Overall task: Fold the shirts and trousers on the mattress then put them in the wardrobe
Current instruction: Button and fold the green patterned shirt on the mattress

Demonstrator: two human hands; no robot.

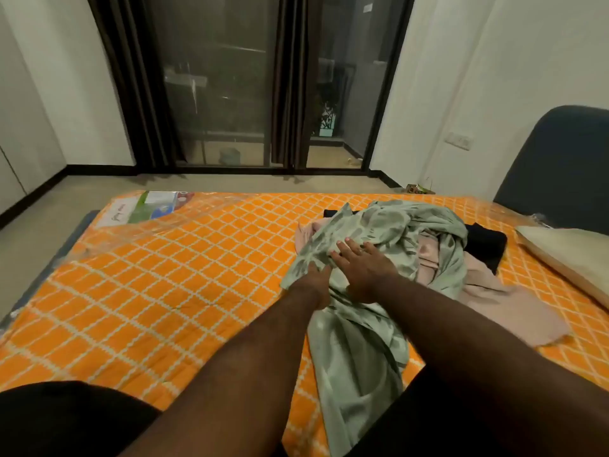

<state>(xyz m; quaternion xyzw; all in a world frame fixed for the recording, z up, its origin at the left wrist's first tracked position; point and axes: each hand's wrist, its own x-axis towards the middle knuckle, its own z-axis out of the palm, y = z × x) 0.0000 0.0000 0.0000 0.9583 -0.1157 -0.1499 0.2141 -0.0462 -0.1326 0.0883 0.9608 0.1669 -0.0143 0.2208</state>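
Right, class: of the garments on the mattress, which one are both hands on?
The pale green patterned garment: the left hand grips it and the right hand rests flat on it. The beige garment and black garment lie untouched.

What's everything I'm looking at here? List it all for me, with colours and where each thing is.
mattress: one, orange with white lattice, fills the foreground
green garment: one, pale green patterned, atop the pile, trailing toward the person
beige clothing: count unclear, under the green, right
black clothing: two patches, beneath the pile
pillow: one, cream, right edge
glass doors: two, dark-framed, far wall
left hand: fingers hidden in green garment
right hand: flat on green garment
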